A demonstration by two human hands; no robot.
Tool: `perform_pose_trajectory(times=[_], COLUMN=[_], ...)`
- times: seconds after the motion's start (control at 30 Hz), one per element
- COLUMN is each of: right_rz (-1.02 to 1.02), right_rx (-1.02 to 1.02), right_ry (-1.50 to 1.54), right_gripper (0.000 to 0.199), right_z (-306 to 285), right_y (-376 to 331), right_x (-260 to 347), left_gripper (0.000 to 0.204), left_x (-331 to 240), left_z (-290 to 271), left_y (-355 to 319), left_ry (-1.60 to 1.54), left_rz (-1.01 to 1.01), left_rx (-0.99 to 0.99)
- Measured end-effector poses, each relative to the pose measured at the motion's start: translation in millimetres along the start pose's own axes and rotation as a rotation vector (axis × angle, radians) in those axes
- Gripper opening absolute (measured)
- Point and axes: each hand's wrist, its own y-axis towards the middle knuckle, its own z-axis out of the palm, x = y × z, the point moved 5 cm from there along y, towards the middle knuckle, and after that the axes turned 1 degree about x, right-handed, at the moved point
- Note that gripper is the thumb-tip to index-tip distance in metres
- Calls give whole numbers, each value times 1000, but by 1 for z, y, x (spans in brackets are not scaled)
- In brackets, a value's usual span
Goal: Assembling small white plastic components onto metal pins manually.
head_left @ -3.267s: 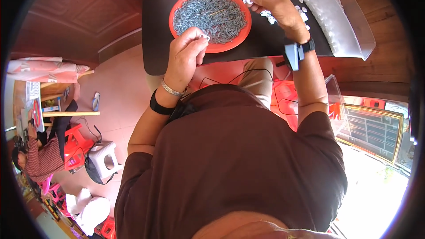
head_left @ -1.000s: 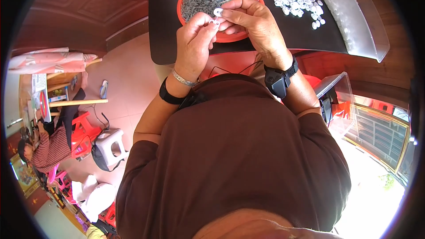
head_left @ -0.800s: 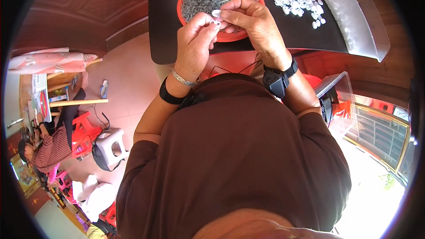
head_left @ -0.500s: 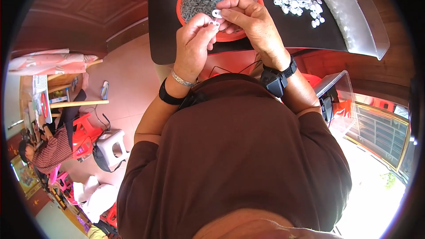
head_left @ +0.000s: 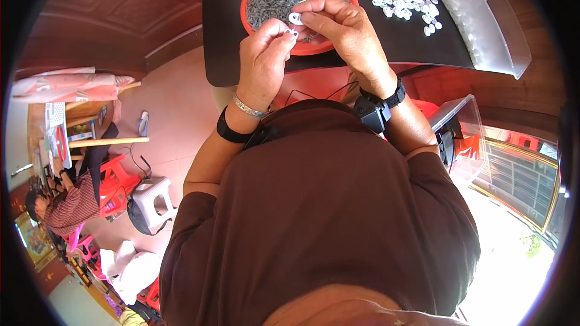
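Note:
Both of my hands are raised over the near part of a red basin (head_left: 244, 9) heaped with small grey screw-like pieces (head_left: 275, 3). Between thumb and forefinger, my right hand (head_left: 345, 27) pinches a small white oval plastic piece (head_left: 295, 18) with a hole in it. Just below and left of it, my left hand (head_left: 266, 54) is closed on a smaller white piece (head_left: 292, 33), mostly covered by the fingertips. The two pieces are very close; whether they touch I cannot tell.
On the black table (head_left: 223, 54), many white oval pieces (head_left: 402, 0) lie loose right of the basin. A translucent bin (head_left: 477, 30) stands at the table's right edge. Left, a person in a striped top (head_left: 75, 205) sits near red and white stools (head_left: 151, 196).
My hands have barely moved; the left fingertips have shifted slightly, and the fingers behind the white pieces look a little lower and more opened.

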Motion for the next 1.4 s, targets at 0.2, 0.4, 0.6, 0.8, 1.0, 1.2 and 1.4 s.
perform_pose_trajectory(times=[0.2, 0.4, 0.6, 0.8, 1.0, 1.2, 1.4], right_rz=[-52, -104, -117, -108, -182, -211, -249], right_rx=[-14, -30, -54, -22, 48, 17, 36], right_ry=[-45, -115, -171, -163, -287, -376, -381], right_gripper=[16, 15, 15, 14, 22, 24, 22], right_z=[0, 2, 2, 2, 5, 6, 9], right_y=[0, -4, -7, -8, -9, -9, -12], right_x=[-1, 3, 4, 3, 9, 10, 16], left_gripper=[15, 15, 15, 15, 17, 19, 20], left_x=[-1, 0, 1, 1, -1, 0, -4], left_z=[1, 0, 0, 2, 2, 3, 4], left_y=[-1, -1, -1, -1, -1, -1, 0], left_ry=[25, -7, -35, -57, -78, -104, -128], left_rz=[2, -23, -19, -58, -76, -123, -81], left_rx=[3, -9, -15, 5, -6, -20, -11])
